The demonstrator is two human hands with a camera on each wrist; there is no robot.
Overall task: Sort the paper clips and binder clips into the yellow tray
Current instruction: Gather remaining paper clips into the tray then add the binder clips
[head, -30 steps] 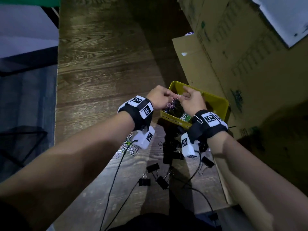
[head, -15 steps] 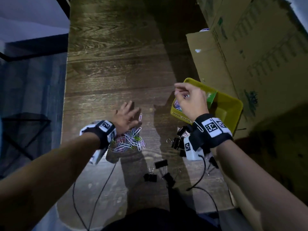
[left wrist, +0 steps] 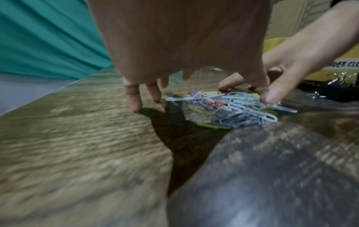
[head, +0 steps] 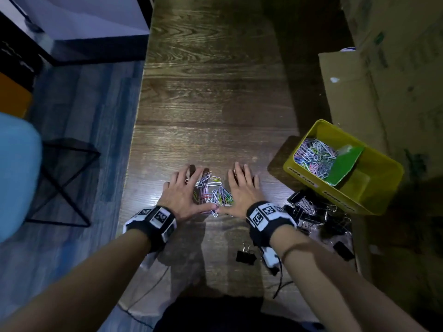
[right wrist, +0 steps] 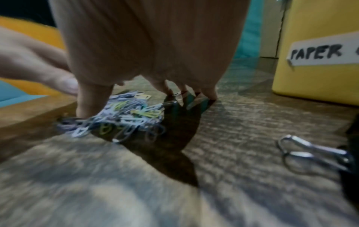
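Observation:
A small heap of coloured paper clips (head: 213, 191) (left wrist: 231, 107) (right wrist: 124, 113) lies on the wooden table between my two hands. My left hand (head: 183, 191) stands spread on its left side, fingertips (left wrist: 136, 106) on the wood. My right hand (head: 242, 189) is spread on its right side, thumb (right wrist: 91, 99) touching the heap. Both thumbs meet at the near edge of the heap. The yellow tray (head: 374, 202) sits to the right, its far compartment holding many paper clips (head: 314, 156), with a green divider (head: 345, 164). Black binder clips (head: 309, 212) lie in front of the tray.
One binder clip (head: 244, 255) lies apart near my right wrist, another (head: 342, 250) by the table's right edge. Cardboard boxes (head: 395, 80) stand behind and right of the tray. The table's left edge drops to the floor beside a blue chair (head: 16, 168). A "PAPER" label (right wrist: 318, 52) marks the tray wall.
Both hands left the tray and came down to the loose paper clips; the left went first, the right followed. They now flank the heap with fingers spread.

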